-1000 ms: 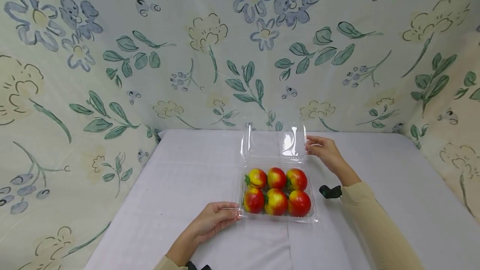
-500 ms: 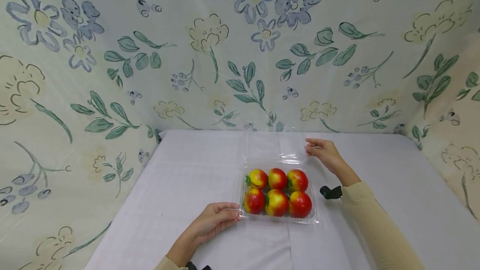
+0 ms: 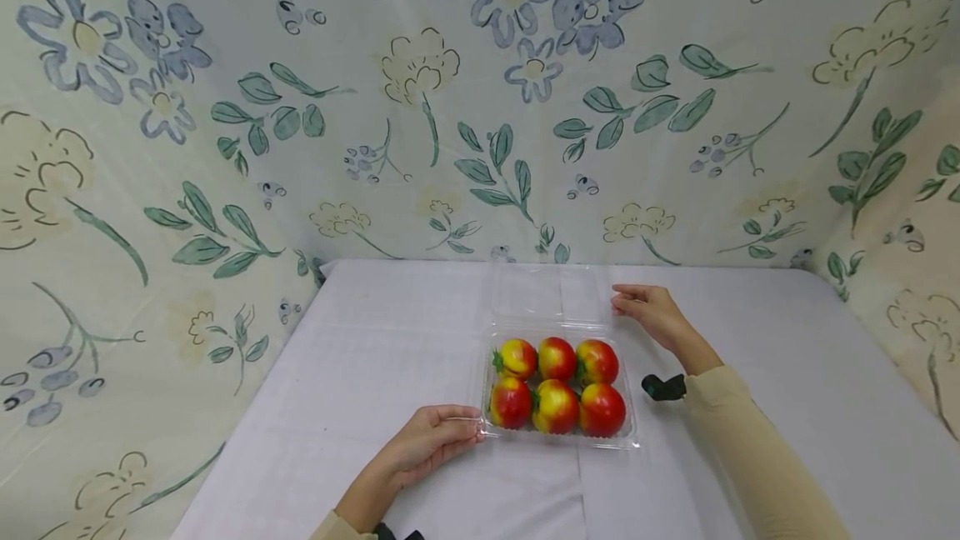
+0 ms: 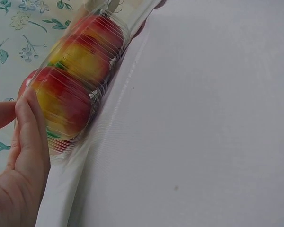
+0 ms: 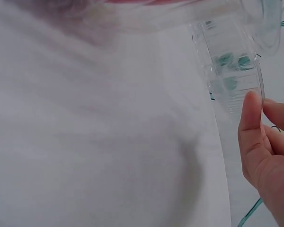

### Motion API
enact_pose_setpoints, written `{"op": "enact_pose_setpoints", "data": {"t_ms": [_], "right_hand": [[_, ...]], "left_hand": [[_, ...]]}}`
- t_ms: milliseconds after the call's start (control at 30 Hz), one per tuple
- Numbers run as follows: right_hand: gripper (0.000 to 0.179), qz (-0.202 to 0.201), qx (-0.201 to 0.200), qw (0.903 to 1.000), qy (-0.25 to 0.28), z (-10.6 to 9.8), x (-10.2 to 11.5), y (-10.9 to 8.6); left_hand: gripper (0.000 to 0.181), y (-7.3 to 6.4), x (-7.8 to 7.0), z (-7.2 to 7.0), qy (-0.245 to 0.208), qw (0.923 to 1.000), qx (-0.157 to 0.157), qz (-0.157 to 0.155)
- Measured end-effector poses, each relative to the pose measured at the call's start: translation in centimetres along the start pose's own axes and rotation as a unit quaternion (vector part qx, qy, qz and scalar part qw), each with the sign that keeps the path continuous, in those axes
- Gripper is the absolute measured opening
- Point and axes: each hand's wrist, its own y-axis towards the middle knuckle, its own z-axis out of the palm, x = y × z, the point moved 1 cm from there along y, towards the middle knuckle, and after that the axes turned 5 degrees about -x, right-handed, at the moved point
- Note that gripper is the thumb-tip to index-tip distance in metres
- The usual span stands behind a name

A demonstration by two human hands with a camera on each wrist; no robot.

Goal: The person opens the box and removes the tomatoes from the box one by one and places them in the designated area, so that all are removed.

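A clear plastic clamshell box point(image 3: 558, 438) rests on the white cloth, holding several round red-and-yellow fruits point(image 3: 557, 407) in two rows. Green leafy bits show on some of them. The box's transparent lid point(image 3: 543, 294) is open and leans back toward the wall. My left hand point(image 3: 431, 444) pinches the rim at the front left corner; through the ribbed side, the fruits point(image 4: 66, 101) show close to its fingers. At the lid's right edge, my right hand point(image 3: 656, 315) has thumb and finger on either side of the plastic, as the right wrist view shows.
Floral-patterned fabric point(image 3: 420, 107) hangs behind and along both sides of the table. White cloth point(image 3: 390, 340) covers the tabletop, with a seam running forward from the box. Dark straps point(image 3: 663, 387) show at the wrists.
The lid has tipped farther back and lower, and its bright glare is gone. My right hand has dropped slightly with it. My left hand stays at the front left corner.
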Motion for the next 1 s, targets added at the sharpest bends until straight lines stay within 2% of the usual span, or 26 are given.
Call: {"op": "enact_pose_setpoints", "data": {"t_ms": [500, 800, 1000], "right_hand": [[0.049, 0.043, 0.019, 0.9989, -0.003, 0.11, -0.66, 0.37], [0.052, 0.039, 0.021, 0.9990, -0.008, 0.06, -0.86, 0.31], [0.057, 0.025, 0.014, 0.9995, 0.015, 0.15, -0.57, -0.18]], "left_hand": [[0.037, 0.10, -0.04, 0.01, 0.000, 1.0000, 0.001, 0.001], [0.037, 0.11, -0.08, 0.03, 0.004, 1.0000, -0.006, -0.001], [0.035, 0.04, -0.25, 0.04, 0.010, 0.9999, 0.009, 0.010]]}}
